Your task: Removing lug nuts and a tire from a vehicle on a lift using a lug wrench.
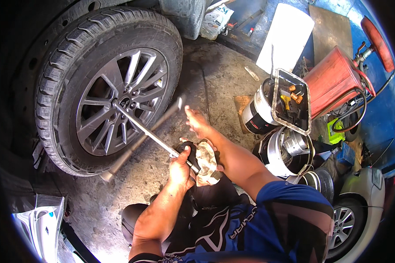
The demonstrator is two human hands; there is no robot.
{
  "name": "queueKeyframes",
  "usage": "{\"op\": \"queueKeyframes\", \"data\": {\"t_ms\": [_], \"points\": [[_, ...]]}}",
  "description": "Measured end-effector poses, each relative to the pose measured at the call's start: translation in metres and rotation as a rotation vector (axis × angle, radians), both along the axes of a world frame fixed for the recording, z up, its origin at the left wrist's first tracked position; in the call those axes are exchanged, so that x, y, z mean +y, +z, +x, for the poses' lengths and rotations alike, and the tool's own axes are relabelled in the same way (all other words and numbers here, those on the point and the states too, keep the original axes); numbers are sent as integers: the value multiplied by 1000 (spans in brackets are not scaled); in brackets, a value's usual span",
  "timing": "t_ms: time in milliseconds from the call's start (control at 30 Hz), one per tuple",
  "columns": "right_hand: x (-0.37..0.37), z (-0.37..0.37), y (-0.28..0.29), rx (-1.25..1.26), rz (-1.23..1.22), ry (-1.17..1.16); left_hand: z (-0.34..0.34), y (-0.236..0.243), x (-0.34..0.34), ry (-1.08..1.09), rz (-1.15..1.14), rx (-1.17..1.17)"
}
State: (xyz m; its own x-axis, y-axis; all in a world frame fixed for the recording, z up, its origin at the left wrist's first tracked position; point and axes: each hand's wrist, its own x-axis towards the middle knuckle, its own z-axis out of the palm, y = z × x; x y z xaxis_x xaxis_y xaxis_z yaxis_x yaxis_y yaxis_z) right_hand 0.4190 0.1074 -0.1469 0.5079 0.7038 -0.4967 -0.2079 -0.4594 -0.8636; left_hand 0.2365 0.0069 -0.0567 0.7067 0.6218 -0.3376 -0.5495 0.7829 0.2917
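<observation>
A wheel (123, 101) with a black treaded tire and grey spoked rim is mounted on a vehicle at the left. A four-way lug wrench (147, 131) has one end on a lug nut near the hub. Its crossbar is smeared by motion. My left hand (180, 170) is closed around the wrench's near end. Beside the blurred upper tip of the crossbar, my right hand (197, 123) is open with its fingers stretched out, holding nothing. A pale, stained cloth-like thing (206, 162) lies just right of my left hand; its kind is unclear.
A dirty tray (274, 98) of small parts rests on a white bucket (255, 115) at the right. Another bucket (274, 153) holds metal parts. Behind stand a red metal tank (335, 81) and a white panel (285, 37). A silver car (364, 197) is at the lower right.
</observation>
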Motion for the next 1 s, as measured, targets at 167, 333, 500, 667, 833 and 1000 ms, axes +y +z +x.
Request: {"op": "queueKeyframes", "data": {"t_ms": [167, 333, 500, 667, 833, 1000], "points": [[4, -15, -27, 314, -148, -85, 2, -1, -2, 78, 48, 170], [10, -31, -1, 293, -224, -43, 2, -15, 0, 32, -16, 132], [18, -33, -20, 285, -243, 156, 1, -19, 0, 64, 26, 172], [23, -29, 31, 758, 239, -64, 5, -12, -4, 66, -11, 25], [-14, -109, 162, 294, 758, -54, 7, -26, 1, 132, -201, 104], [-81, -130, 185, -311, 892, 1373, 8, -30, 23, 14, -284, 443]]}}
